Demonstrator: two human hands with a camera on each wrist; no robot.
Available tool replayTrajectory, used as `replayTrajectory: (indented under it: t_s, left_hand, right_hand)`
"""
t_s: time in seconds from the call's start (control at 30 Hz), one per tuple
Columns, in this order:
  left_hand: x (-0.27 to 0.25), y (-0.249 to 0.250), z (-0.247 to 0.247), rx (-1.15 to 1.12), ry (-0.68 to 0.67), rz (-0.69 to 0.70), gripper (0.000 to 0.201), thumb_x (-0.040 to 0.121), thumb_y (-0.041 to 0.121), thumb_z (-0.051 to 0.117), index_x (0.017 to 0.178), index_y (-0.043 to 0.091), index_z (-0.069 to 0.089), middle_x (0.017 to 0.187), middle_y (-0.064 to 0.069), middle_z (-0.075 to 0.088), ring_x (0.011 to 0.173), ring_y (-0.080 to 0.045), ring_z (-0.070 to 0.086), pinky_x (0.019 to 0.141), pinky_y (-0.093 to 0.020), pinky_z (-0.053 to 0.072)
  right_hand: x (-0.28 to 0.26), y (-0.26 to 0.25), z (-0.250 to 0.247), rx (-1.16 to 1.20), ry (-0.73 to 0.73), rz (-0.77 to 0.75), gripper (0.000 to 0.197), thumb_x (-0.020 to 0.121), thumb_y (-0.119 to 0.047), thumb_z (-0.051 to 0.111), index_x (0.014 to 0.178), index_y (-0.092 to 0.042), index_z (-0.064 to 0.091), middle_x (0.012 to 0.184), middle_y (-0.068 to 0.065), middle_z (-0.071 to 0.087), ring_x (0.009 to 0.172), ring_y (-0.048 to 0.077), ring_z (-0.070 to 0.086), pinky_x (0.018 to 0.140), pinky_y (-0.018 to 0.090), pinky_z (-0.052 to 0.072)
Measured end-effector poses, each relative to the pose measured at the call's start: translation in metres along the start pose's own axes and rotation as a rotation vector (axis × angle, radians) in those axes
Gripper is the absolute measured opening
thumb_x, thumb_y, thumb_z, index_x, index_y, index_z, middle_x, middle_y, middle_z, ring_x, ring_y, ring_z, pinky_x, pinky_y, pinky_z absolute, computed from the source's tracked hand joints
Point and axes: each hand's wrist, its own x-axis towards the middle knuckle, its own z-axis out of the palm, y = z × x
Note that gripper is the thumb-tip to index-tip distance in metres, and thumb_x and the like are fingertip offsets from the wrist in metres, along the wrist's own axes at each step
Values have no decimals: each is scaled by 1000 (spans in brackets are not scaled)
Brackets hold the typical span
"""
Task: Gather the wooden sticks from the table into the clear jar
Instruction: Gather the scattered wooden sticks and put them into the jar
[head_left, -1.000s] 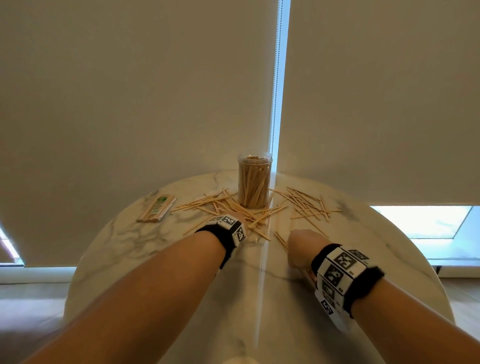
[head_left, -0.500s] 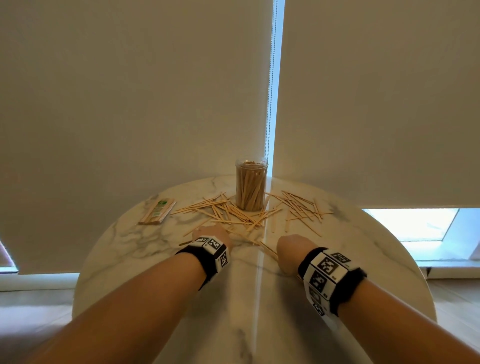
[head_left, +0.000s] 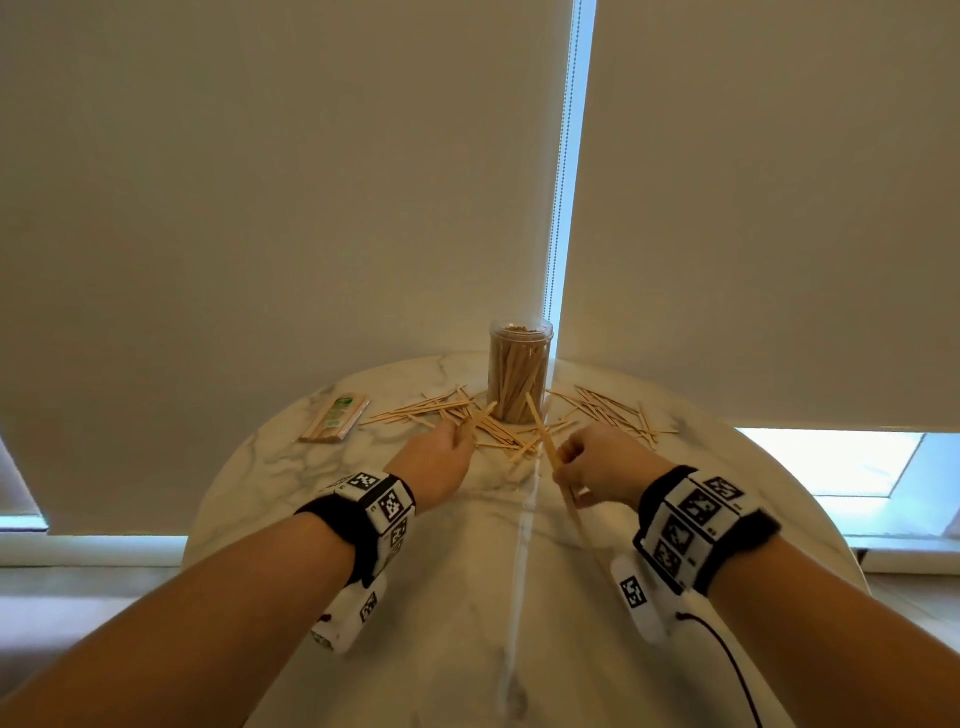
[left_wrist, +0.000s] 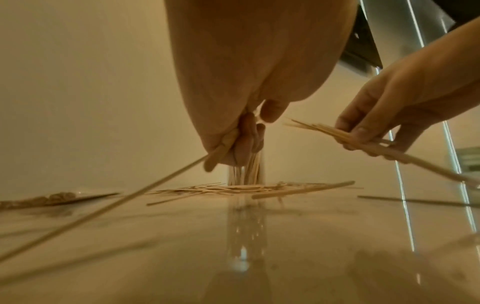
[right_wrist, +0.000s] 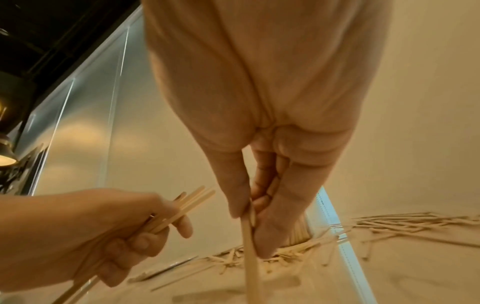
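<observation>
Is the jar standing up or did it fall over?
Standing up. The clear jar sits upright on the marble table, its open top facing up, with sticks standing inside it.

Each hand has a grip on a few wooden sticks, left hand (head_left: 440, 457) and right hand (head_left: 597, 465), with the clear jar (head_left: 520, 375) beyond them amid loose sticks (head_left: 605, 408) on the marble surface (head_left: 270, 467).
</observation>
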Motion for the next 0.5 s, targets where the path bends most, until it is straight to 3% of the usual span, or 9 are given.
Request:
replayTrajectory:
  t_s: [0.1,0.17,0.23,0.3,0.4,0.5]
  left_hand:
    - [-5,13,-2,-65,2,5,66,92,75,24,98,19,57,89,3,61,82,-14,57,74,-33,43]
    - [-5,22,-3,-230,2,1,74,84,84,25,101,22,60,85,5,61,78,-13,57,73,-35,46]
    - [-3,31,-3,-415,-7,20,63,88,78,35,102,23,62,83,4,62,71,-10,55,68,-31,46]
    - [1,36,-2,-570,-19,42,45,100,56,40,102,19,65,87,-1,69,73,-15,62,67,-33,52]
    - [5,35,-2,-620,76,-11,41,105,44,35,92,15,62,86,-5,67,80,-24,64,82,-46,54]
    - [8,27,-5,-674,225,-57,41,105,45,32,87,17,56,72,1,57,65,-17,52,69,-40,47]
  right_hand:
    - [-2,-17,9,177,18,-96,7,91,-7,68,97,-9,68,96,9,71,87,22,71,79,37,63]
    - [-3,-28,17,237,14,-162,8,91,-8,69,98,-9,68,96,9,71,87,23,72,78,38,63]
    - [-5,-39,24,304,-18,-242,9,92,-8,67,101,-10,68,94,7,73,85,22,73,77,36,63]
    - [-6,-47,32,378,-22,-298,12,92,-4,65,103,-9,69,90,8,75,79,18,75,73,31,63]
    - [-5,-50,40,371,83,-314,9,88,-10,73,94,-5,69,84,9,75,75,18,75,73,34,63]
    - [-5,-46,44,235,83,-269,21,83,-22,80,92,-8,68,85,5,75,79,17,75,75,34,63]
